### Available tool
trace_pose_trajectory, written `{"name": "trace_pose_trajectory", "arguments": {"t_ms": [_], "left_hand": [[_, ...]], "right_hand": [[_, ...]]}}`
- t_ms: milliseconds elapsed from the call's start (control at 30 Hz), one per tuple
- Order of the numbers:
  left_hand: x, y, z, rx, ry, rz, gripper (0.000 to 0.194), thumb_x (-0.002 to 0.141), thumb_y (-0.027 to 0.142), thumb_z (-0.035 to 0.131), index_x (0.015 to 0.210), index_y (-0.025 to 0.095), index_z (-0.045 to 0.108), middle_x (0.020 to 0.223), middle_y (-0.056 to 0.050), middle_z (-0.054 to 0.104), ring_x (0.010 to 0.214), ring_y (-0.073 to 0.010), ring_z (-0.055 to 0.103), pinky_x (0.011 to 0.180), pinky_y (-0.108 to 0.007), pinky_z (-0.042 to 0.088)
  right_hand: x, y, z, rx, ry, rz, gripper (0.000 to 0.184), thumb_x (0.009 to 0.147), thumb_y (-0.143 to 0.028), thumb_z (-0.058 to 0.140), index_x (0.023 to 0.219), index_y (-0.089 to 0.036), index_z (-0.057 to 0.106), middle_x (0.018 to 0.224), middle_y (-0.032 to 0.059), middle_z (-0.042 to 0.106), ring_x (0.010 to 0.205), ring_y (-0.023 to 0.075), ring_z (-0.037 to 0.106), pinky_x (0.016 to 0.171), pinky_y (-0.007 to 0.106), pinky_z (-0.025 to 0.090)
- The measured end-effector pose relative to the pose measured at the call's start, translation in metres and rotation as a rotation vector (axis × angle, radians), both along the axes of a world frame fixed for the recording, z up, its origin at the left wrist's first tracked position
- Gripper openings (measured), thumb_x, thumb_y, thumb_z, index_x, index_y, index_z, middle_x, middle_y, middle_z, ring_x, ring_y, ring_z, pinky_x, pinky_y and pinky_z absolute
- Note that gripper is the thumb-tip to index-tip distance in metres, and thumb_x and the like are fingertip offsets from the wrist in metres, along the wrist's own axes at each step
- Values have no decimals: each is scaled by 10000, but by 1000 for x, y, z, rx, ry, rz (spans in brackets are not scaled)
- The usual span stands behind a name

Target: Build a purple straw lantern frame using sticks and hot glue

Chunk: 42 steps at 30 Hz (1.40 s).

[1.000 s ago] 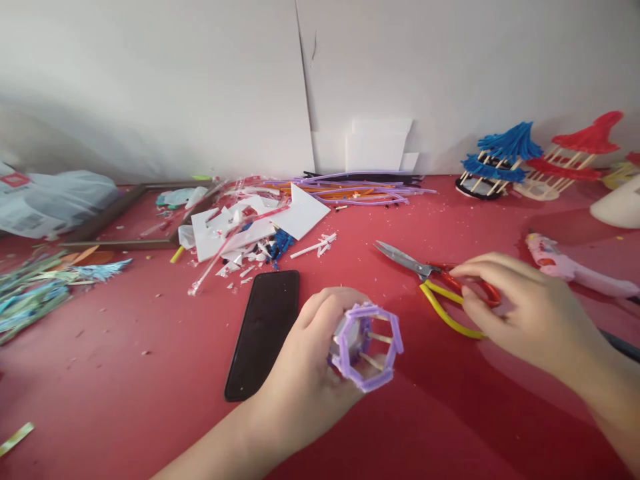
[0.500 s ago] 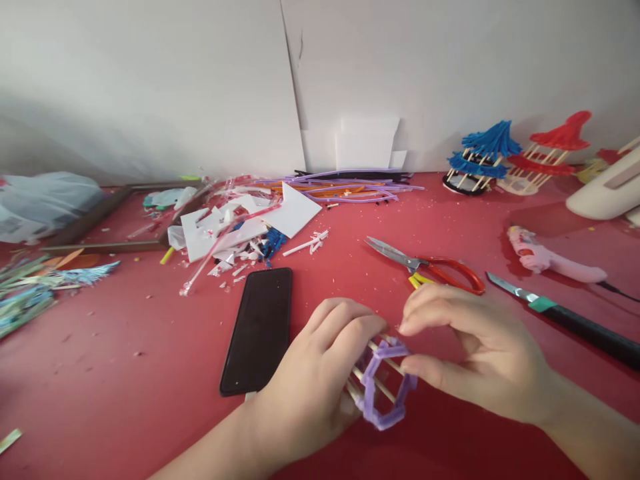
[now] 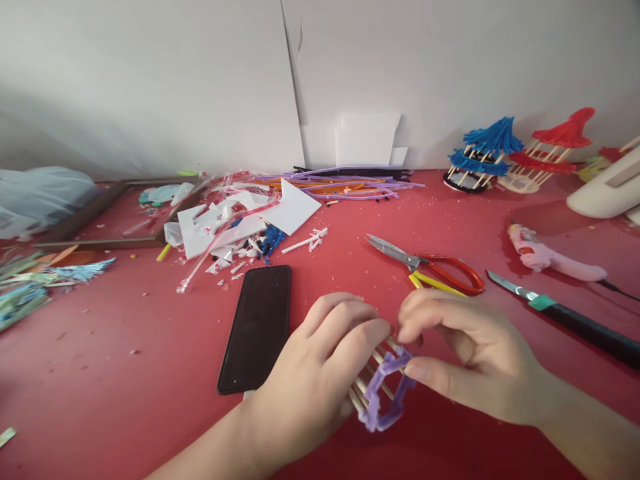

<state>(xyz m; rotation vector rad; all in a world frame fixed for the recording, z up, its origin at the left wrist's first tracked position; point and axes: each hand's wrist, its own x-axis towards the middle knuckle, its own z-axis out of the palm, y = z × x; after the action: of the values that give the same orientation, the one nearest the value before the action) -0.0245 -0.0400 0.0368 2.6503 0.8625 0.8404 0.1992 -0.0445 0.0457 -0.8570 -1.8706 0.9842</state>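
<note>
Stick frame (image 3: pixel 373 395) pointing lengthwise down-right, snug in left hand (image 3: pixel 320 377), right hand (image 3: pixel 470 360) kinda half-open; red surface (image 3: pixel 160 373), pale wall (image 3: pixel 190 87).

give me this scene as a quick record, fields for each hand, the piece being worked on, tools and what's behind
left hand: wrapped around the purple-rimmed frame; hand at
right hand: thumb tip at the frame's rim; grip unclear
piece: pale sticks joined to a purple many-sided rim, held tilted
tools: scissors with red and yellow handles, knife, pink glue gun
left of the frame: black phone, lying flat
behind: blue-roofed model, red-roofed model
surface: red table
</note>
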Motion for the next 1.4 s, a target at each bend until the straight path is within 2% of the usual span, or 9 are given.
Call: {"name": "trace_pose_trajectory", "arguments": {"t_ms": [133,267,400,767,1233,1400], "left_hand": [[0,0,1,45,-2,-14,206,966,148,549,1171,140,561,1126,-109,659,1080,-237,553,1018,-393,482],[-1,0,-1,36,-26,-28,239,942,161,592,1177,124,568,1137,-112,651,1075,-243,542,1018,-394,479],[-1,1,-2,33,-34,-34,260,922,109,595,1181,110,574,1147,-112,641,1092,-243,528,1046,-385,452],[0,1,0,57,-35,-24,222,942,112,570,1162,127,580,1115,-108,655,1082,-236,548,1022,-387,483],[0,2,-2,84,-37,-23,202,961,147,549,1155,120,599,1100,-123,662,1069,-246,567,999,-401,510],[1,2,-3,80,-5,-16,201,942,147,583,1140,120,601,1112,-126,659,1083,-265,565,956,-405,527]], "right_hand": [[0,1,-2,-7,24,31,154,848,-156,715,947,-243,635,857,-2,647,797,143,642,716,269,560],[1,2,-5,90,33,30,240,801,-168,777,988,-224,639,887,9,662,804,147,653,729,277,556],[1,1,-5,125,25,7,195,818,-132,751,963,-209,648,857,5,661,774,131,653,715,267,552],[0,1,-4,-51,52,29,154,854,-144,707,937,-254,641,846,-17,649,785,129,629,716,268,548],[-3,-2,-3,-80,56,26,157,856,-112,678,930,-242,631,843,-20,634,780,116,617,719,257,528],[-5,-4,-2,-68,54,11,190,819,-175,756,933,-237,618,846,-23,613,772,117,594,705,256,513]]}}
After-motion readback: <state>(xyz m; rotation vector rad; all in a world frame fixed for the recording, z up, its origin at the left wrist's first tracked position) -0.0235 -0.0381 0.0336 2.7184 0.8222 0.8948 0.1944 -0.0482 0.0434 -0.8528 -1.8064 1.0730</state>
